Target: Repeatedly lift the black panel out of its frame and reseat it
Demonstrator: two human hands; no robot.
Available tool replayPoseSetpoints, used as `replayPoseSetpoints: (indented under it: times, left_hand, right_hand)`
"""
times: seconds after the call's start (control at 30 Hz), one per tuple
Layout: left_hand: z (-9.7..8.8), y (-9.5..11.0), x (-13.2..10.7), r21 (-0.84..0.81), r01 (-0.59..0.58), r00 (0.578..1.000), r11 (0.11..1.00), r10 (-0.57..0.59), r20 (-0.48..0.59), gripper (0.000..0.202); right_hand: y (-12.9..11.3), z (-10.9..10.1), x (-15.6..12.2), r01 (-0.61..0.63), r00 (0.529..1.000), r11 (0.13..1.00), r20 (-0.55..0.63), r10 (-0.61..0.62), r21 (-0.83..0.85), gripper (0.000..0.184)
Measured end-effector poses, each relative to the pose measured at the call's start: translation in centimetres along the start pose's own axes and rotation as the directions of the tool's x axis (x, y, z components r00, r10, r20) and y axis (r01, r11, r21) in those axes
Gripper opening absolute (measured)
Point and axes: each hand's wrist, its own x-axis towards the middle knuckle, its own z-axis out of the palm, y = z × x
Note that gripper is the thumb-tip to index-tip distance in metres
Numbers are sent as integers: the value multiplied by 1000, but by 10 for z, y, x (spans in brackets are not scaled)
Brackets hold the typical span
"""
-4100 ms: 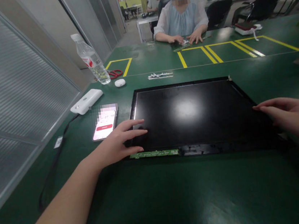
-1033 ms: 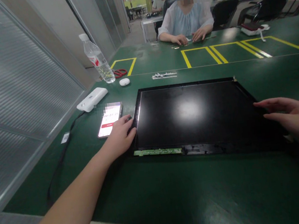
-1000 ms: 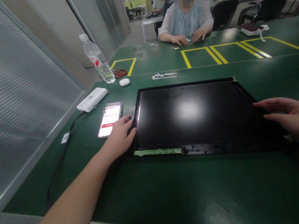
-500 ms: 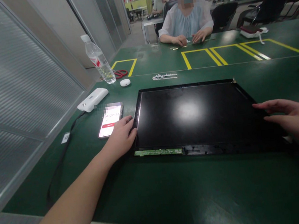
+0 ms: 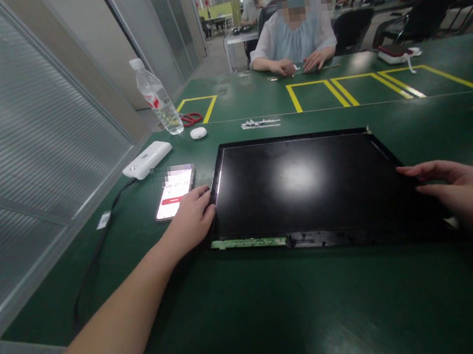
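A black display panel [image 5: 328, 188] lies flat on the green table, its dark screen facing up and reflecting a bright light. Along its near edge, on the left side, runs a narrow green circuit board [image 5: 248, 243]. My left hand [image 5: 192, 217] grips the panel's left edge, fingers at the rim and thumb beside them. At the right edge, my right hand [image 5: 456, 181] holds the frame between thumb and fingers; parts of its lower fingers are hidden. Close to my left hand lies a lit phone [image 5: 173, 202] with a timer on its screen.
A white power bank [image 5: 148, 159] with a black strap, a water bottle [image 5: 158, 97], red-handled scissors [image 5: 191, 119] and a white earbud case [image 5: 198, 133] stand at the left. Small metal strips [image 5: 260, 123] lie beyond the panel. A masked person [image 5: 295, 43] sits opposite.
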Motion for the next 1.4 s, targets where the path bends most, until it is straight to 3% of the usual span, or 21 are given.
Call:
replayPoseSetpoints:
  times: [0.2, 0.3, 0.37, 0.43, 0.5, 0.57, 0.63, 0.7, 1.0, 1.2, 1.4]
  left_hand:
    - [-9, 5, 2, -192, 14, 1000, 981, -13, 6, 44]
    - [-14, 11, 1, -317, 98, 994, 943, -111, -24, 42]
    - [-17, 17, -1, -460, 186, 972, 868, -232, -45, 39]
    - [-19, 25, -2, -642, 305, 921, 704, -391, 8, 38]
    - [-21, 35, -2, -786, 421, 828, 453, -545, 130, 39]
    - [-24, 44, 0, -834, 512, 723, 206, -627, 289, 43]
    - [-28, 51, 1, -853, 518, 674, 61, -643, 363, 48]
    - [-30, 54, 2, -866, 500, 667, -14, -631, 395, 52]
    - [-26, 54, 2, -856, 504, 657, -115, -593, 466, 61]
    - [-24, 46, -2, -867, 498, 760, -18, -472, 446, 93]
    - [-28, 47, -5, -861, 502, 774, -78, -404, 488, 95]
  right_hand:
    - [-6, 1, -4, 38, 999, 983, -20, -42, -177, 38]
    - [-4, -1, -3, 99, 995, 946, 7, -102, -309, 41]
    - [-3, -2, -2, 126, 991, 928, 13, -130, -350, 42]
    - [-4, -2, -1, 124, 992, 921, 10, -129, -369, 43]
    - [-5, -2, -2, 114, 993, 921, 19, -115, -373, 44]
    - [-6, -1, -2, 109, 994, 919, 26, -107, -380, 45]
    - [-6, -1, -2, 115, 993, 916, 25, -114, -383, 44]
    - [-4, -2, -1, 128, 992, 915, 27, -127, -383, 44]
    - [3, -2, 3, 186, 982, 922, 43, -182, -338, 42]
    - [1, -2, 1, 145, 989, 928, 44, -139, -344, 46]
    - [-3, -2, 0, 122, 992, 909, 33, -119, -399, 47]
